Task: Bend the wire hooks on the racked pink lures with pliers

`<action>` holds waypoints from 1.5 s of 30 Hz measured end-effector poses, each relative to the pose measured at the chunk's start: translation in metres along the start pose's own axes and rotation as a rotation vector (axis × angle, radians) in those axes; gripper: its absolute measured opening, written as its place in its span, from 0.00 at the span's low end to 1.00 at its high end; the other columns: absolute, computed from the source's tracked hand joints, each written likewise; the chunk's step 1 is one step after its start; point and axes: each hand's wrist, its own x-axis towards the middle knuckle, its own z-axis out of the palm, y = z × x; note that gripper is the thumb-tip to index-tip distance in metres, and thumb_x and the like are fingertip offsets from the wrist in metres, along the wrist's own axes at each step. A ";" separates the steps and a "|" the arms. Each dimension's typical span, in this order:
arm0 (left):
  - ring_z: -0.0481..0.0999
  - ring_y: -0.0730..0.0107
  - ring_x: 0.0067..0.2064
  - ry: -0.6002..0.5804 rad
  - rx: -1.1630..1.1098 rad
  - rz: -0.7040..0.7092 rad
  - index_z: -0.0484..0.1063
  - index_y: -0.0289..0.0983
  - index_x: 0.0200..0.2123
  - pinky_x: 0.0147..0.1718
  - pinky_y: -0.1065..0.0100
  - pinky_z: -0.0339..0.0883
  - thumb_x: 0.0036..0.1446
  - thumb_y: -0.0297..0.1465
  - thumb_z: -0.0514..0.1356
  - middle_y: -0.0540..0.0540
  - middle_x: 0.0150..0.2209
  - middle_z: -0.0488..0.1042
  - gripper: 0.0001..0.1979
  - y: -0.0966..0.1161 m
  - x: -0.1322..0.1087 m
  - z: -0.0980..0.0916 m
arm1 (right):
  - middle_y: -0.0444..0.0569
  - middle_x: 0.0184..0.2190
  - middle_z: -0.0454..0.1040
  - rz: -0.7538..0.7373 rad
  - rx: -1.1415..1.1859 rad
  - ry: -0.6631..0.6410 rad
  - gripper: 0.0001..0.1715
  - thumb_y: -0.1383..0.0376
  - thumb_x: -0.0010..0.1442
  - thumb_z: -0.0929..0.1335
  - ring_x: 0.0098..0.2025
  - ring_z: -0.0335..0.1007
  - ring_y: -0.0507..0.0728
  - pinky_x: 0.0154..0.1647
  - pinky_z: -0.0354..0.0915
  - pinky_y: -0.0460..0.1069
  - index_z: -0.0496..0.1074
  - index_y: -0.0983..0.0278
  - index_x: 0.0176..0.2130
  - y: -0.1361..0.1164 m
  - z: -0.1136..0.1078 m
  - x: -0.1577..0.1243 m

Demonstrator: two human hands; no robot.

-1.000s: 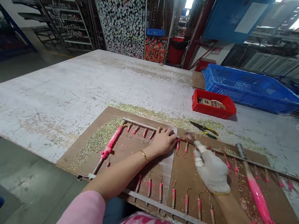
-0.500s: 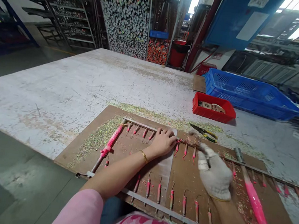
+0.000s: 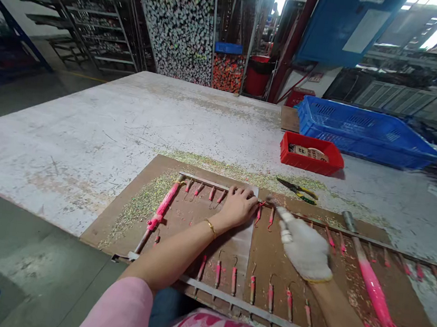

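In the head view, the bare left hand [image 3: 238, 207] lies across a flat steel rack frame [image 3: 248, 308], fingers together and curled over its far bar, apparently pinning it steady on a brown fibreboard sheet [image 3: 267, 254]. The white-gloved right hand [image 3: 303, 251] sits at about four o'clock from it, fingers pinched together on a small tool [image 3: 272, 199], too blurred to identify. Slim pink-coated hooked pieces [image 3: 252, 289] stand in spaced rows along the bars, seemingly to keep them apart. Yellow-handled pliers [image 3: 297, 190] lie at about two o'clock.
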 end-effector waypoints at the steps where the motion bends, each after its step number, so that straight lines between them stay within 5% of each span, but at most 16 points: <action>1: 0.73 0.57 0.51 0.000 0.002 0.000 0.77 0.41 0.45 0.57 0.50 0.57 0.74 0.39 0.52 0.42 0.51 0.76 0.15 0.000 0.000 0.000 | 0.46 0.30 0.78 -0.028 -0.011 -0.068 0.25 0.58 0.71 0.61 0.27 0.65 0.53 0.29 0.55 0.48 0.75 0.54 0.62 0.000 0.000 0.000; 6: 0.73 0.57 0.51 -0.008 0.008 0.012 0.76 0.41 0.45 0.57 0.50 0.57 0.74 0.39 0.53 0.43 0.50 0.76 0.14 0.000 0.000 0.001 | 0.53 0.35 0.78 0.062 -0.018 0.174 0.28 0.58 0.72 0.60 0.34 0.70 0.56 0.35 0.59 0.50 0.72 0.62 0.65 0.004 0.000 0.000; 12: 0.73 0.57 0.52 -0.008 -0.003 0.004 0.77 0.41 0.45 0.57 0.51 0.57 0.74 0.39 0.51 0.43 0.51 0.77 0.15 0.000 0.000 0.000 | 0.46 0.28 0.73 -0.107 -0.043 0.007 0.24 0.62 0.69 0.63 0.26 0.61 0.52 0.28 0.48 0.49 0.77 0.54 0.59 0.003 -0.001 0.003; 16: 0.73 0.57 0.52 -0.013 -0.001 0.011 0.77 0.41 0.45 0.56 0.51 0.57 0.74 0.39 0.52 0.43 0.51 0.77 0.14 0.000 0.000 0.000 | 0.49 0.31 0.76 0.056 -0.036 0.240 0.25 0.58 0.71 0.63 0.30 0.66 0.54 0.32 0.54 0.49 0.76 0.61 0.61 0.003 -0.003 0.004; 21: 0.73 0.57 0.51 -0.004 0.003 0.007 0.76 0.41 0.45 0.57 0.50 0.56 0.75 0.39 0.52 0.43 0.49 0.78 0.15 0.000 -0.001 0.001 | 0.46 0.28 0.74 -0.108 -0.042 0.016 0.23 0.60 0.71 0.61 0.26 0.62 0.53 0.28 0.49 0.50 0.78 0.55 0.58 0.002 0.000 0.003; 26: 0.73 0.58 0.50 -0.024 -0.006 0.007 0.77 0.41 0.43 0.56 0.50 0.56 0.74 0.37 0.52 0.44 0.47 0.78 0.14 0.001 0.000 0.000 | 0.51 0.34 0.77 0.052 0.006 0.239 0.27 0.57 0.71 0.62 0.33 0.68 0.55 0.34 0.57 0.49 0.74 0.62 0.63 0.003 -0.001 0.001; 30: 0.73 0.58 0.50 -0.021 -0.007 -0.006 0.77 0.40 0.44 0.56 0.50 0.56 0.74 0.38 0.52 0.43 0.48 0.79 0.14 0.001 0.001 0.001 | 0.46 0.29 0.75 -0.101 -0.035 -0.013 0.25 0.61 0.70 0.62 0.27 0.63 0.53 0.28 0.51 0.49 0.76 0.56 0.60 0.001 0.000 0.003; 34: 0.73 0.58 0.51 -0.015 -0.009 0.008 0.77 0.41 0.44 0.57 0.50 0.56 0.74 0.38 0.52 0.43 0.48 0.79 0.14 0.000 0.001 0.003 | 0.50 0.34 0.79 0.016 -0.002 0.209 0.25 0.58 0.71 0.62 0.32 0.69 0.54 0.34 0.58 0.49 0.76 0.61 0.61 0.001 -0.001 0.002; 39: 0.73 0.58 0.52 0.026 -0.012 -0.003 0.76 0.41 0.44 0.57 0.50 0.56 0.74 0.38 0.53 0.43 0.48 0.79 0.14 -0.002 0.000 0.008 | 0.45 0.30 0.78 -0.103 -0.040 -0.013 0.24 0.61 0.69 0.63 0.27 0.65 0.53 0.28 0.52 0.49 0.77 0.54 0.59 0.004 0.002 0.002; 45: 0.74 0.59 0.52 0.039 -0.008 0.010 0.76 0.41 0.43 0.57 0.50 0.57 0.74 0.37 0.54 0.44 0.48 0.79 0.12 -0.005 0.001 0.010 | 0.49 0.34 0.79 -0.019 -0.015 0.203 0.24 0.59 0.72 0.62 0.32 0.70 0.54 0.33 0.57 0.49 0.76 0.60 0.60 0.003 0.003 0.002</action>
